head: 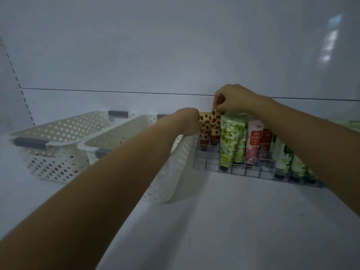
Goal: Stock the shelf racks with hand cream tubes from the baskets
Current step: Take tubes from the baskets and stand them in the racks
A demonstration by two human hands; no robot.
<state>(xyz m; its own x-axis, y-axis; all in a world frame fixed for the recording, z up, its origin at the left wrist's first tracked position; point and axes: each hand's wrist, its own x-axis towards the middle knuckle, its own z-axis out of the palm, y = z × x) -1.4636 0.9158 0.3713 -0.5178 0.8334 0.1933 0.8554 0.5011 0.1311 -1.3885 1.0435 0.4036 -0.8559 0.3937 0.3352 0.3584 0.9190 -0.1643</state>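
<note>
Two hands work at the left end of the rack (206,162), which stands on the shelf (233,221) against the back wall.

**Hand state**
- Right hand (235,100): fingertips pinch the top crimp of a strawberry tube (215,123), which stands cap down in a rear cell.
- Left hand (188,121): fingers curl against the edge of the second strawberry tube (205,125), just beside the first. Whether they pinch it or only steady it cannot be told.

**Step in hand (judged): seat the tube**
1. Hold the crimp only, so the tube hangs straight.
2. Lower it until the cap reaches the cell floor, and only then release.
3. Brace the neighbouring tube so it does not tip, because these tubes are top-heavy when standing on their caps.
4. Keep the forearm above the front rows.

**Containers**
- Rack: the two strawberry tubes stand at the left. To their right come green tubes (230,141), pink tubes (253,141) and white floral tubes (282,158), all cap down. The front-left cells appear vacant.
- Near basket (175,172): it touches or nearly touches the rack's left end. Its contents are hidden behind the left arm, apart from reddish specks that show through the holes.
- Far basket (58,152): it stands beside the near basket. Dark shapes show through its wall, but they cannot be identified.
</note>
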